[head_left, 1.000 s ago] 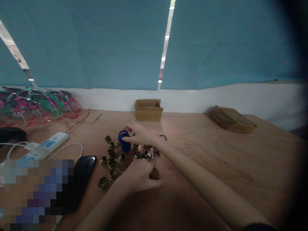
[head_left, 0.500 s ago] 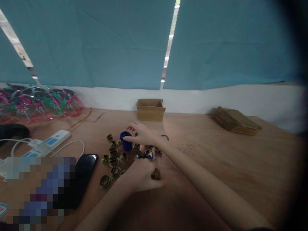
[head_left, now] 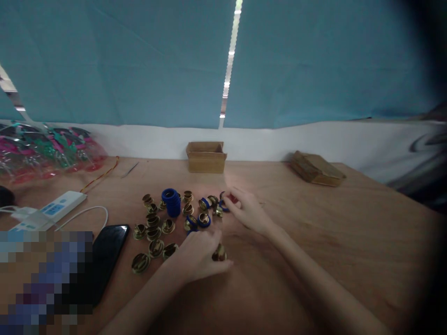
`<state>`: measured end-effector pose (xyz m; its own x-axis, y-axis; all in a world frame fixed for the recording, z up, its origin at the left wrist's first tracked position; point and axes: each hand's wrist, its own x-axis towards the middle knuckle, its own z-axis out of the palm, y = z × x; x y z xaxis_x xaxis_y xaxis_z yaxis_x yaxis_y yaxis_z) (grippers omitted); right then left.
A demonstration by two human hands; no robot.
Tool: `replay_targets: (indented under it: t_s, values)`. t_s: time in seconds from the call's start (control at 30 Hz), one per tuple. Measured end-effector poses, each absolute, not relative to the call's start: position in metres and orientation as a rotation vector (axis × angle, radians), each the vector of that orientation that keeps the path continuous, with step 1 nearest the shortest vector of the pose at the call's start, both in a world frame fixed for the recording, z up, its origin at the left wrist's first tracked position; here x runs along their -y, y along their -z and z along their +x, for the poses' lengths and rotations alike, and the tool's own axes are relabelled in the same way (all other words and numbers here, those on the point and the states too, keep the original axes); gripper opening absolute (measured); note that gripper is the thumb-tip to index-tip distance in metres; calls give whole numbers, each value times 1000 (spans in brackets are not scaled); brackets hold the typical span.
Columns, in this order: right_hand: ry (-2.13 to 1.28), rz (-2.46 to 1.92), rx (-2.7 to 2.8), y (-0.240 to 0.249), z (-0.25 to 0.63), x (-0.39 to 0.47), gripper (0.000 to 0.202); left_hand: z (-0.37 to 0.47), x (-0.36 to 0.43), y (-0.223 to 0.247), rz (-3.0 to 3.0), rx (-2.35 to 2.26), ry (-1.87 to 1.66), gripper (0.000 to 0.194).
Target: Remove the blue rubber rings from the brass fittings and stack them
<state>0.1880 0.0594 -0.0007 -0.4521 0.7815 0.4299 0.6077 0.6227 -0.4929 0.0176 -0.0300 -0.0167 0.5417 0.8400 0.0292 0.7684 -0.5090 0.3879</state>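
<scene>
My left hand (head_left: 200,253) is low in front of the parts, thumb stretched to the right, holding a round brass-coloured piece (head_left: 219,252) between thumb and curled fingers. My right hand (head_left: 246,210) pinches a blue ring (head_left: 224,207) at the right edge of the group; its fingertips partly cover the ring. Left of the hands stands a stack of blue rings (head_left: 171,203). Several loose brass-coloured round pieces (head_left: 153,232) lie around it. Between the stack and my right hand are brass pieces with blue rings on them (head_left: 204,219).
An open cardboard box (head_left: 206,163) stands at the back, a flattened-looking brown box (head_left: 316,168) at back right. A black phone (head_left: 110,260), a white power strip (head_left: 64,204) with cables and bagged pink-green items (head_left: 52,151) occupy the left.
My right hand has moved from the blue stack to the right and now pinches a blue ring. My left hand stays low with the brass piece. The view has shifted rightward.
</scene>
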Motion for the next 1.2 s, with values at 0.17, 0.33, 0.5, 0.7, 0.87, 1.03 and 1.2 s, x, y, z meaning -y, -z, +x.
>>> replay_targets:
  t_s: [0.17,0.33,0.5,0.7,0.87,1.03,1.2]
  values:
    - [-266,-1207,2157,32,216,-43,22,31,49,24,2536,-1368,-154,34]
    - [-121,-1266,2233,35,226,-36,19,27,68,24,2477,-1393,-205,28]
    - [-41,-1280,2276,33,223,-35,18,4,83,30,2494,-1614,-94,21]
    - [33,-1318,2396,30,229,-36,16,-19,96,42,2601,-1779,-162,27]
    - [13,-1406,2428,29,245,-40,21,-31,95,50,2688,-1897,-408,23]
    - [-104,-1530,2451,31,254,-45,23,-41,91,56,2694,-2040,-404,24]
    - [-174,-1517,2469,31,254,-46,28,-34,89,45,2671,-2038,-413,36]
